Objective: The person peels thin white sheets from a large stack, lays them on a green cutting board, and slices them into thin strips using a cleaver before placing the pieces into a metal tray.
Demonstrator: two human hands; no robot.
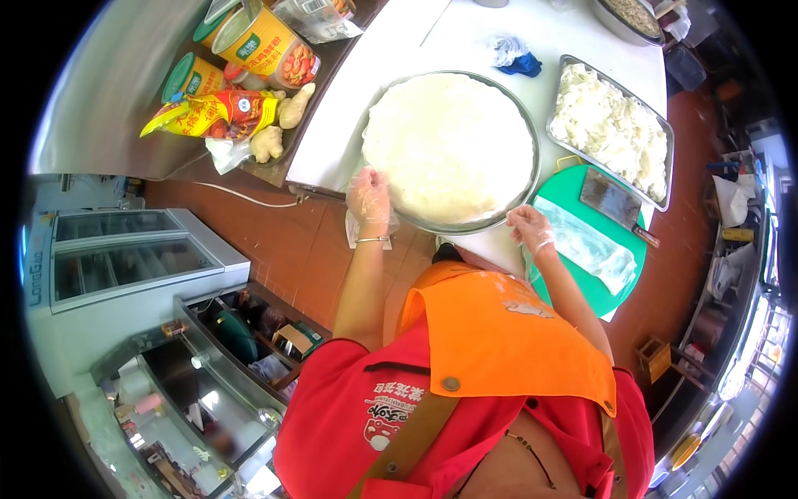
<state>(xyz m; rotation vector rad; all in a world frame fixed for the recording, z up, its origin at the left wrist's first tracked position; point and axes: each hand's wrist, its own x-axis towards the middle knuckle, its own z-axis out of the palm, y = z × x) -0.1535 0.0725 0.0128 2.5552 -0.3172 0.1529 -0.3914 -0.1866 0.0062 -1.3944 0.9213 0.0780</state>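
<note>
A large round sheet of pale dough (449, 146) fills a round metal pan (537, 140) on the white table. My left hand (369, 196), in a clear plastic glove, is at the pan's lower left edge with its fingers curled together; whether it pinches the dough's rim cannot be told. My right hand (530, 227), also in a clear glove, is by the pan's lower right edge, fingers bent, between the pan and a green round cutting board (561, 181). On that board lie a cleaver (610, 198) and a folded clear plastic bag (586, 246).
A metal tray (670, 156) of white sliced food stands at the right, a metal bowl (623, 28) behind it. Crumpled plastic and a blue cloth (525, 65) lie beyond the pan. Tubs (268, 50), a yellow-red packet (215, 115) and ginger (268, 143) sit at the left.
</note>
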